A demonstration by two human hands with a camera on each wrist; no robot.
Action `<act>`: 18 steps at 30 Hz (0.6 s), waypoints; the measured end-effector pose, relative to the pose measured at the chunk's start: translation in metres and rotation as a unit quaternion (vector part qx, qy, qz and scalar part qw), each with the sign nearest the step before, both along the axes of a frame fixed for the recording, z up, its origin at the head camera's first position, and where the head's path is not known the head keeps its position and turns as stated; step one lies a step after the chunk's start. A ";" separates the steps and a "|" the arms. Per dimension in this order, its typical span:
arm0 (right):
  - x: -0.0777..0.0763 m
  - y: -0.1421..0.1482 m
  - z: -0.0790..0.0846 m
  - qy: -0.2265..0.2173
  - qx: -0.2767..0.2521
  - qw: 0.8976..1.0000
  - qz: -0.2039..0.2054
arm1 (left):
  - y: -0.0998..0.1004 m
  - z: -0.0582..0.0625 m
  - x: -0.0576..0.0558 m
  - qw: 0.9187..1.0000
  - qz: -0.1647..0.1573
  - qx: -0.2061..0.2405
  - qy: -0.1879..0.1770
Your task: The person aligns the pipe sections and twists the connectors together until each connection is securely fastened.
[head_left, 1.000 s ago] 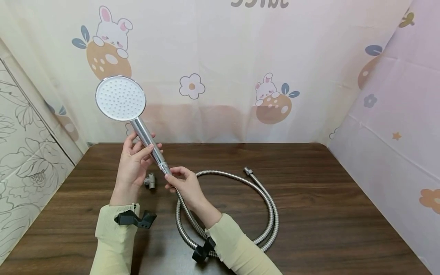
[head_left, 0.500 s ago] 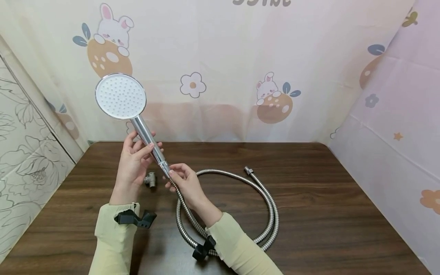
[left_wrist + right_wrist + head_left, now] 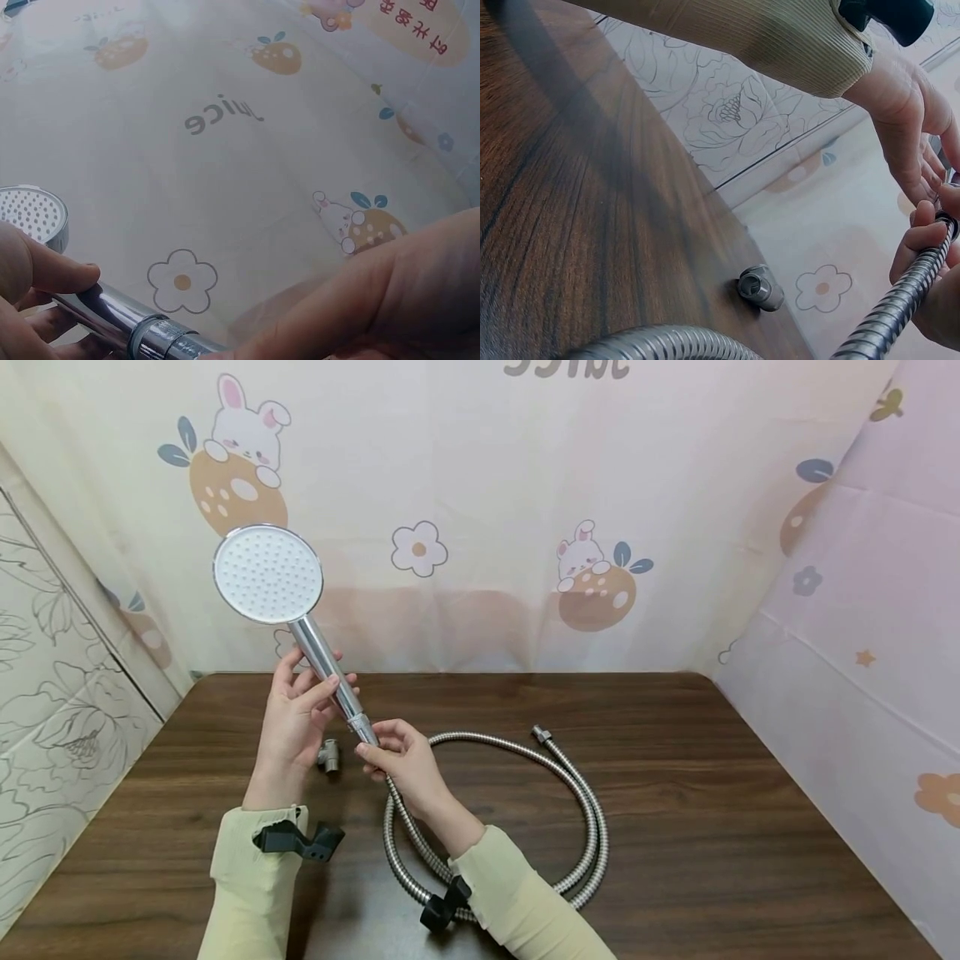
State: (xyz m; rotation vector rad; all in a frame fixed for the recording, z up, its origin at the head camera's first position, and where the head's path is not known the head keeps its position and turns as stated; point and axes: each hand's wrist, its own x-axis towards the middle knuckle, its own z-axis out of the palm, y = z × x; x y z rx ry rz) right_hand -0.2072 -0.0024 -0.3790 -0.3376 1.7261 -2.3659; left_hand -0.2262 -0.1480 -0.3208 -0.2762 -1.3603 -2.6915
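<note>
A chrome shower head with a white nozzle face is held up at the left, its handle slanting down to the right. My left hand grips the middle of that handle, thumb in front. At the handle's lower end, my right hand pinches the connector of the metal shower hose. The hose runs down from those fingers and lies looped on the table. In the left wrist view a collar joint shows between handle and connector. The right fingers partly cover the hose end.
A small metal valve fitting stands on the dark wooden table, just right of the left wrist. The hose's free end nut lies toward the back. Patterned curtains hang behind and at the sides.
My right thumb has shifted on the connector, moving down and then back to the left. The shower head has moved very slightly right; both hands keep their places.
</note>
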 end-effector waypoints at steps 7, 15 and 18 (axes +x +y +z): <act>0.000 0.000 -0.002 0.011 0.013 1.000 -0.009 | 0.001 0.000 -0.001 1.000 -0.002 0.003 0.003; 0.000 -0.002 -0.001 -0.006 0.005 1.000 -0.014 | 0.001 -0.001 -0.002 1.000 -0.003 0.002 0.005; 0.000 -0.002 0.000 -0.013 -0.007 1.000 -0.017 | 0.001 -0.001 -0.002 1.000 -0.002 0.001 0.003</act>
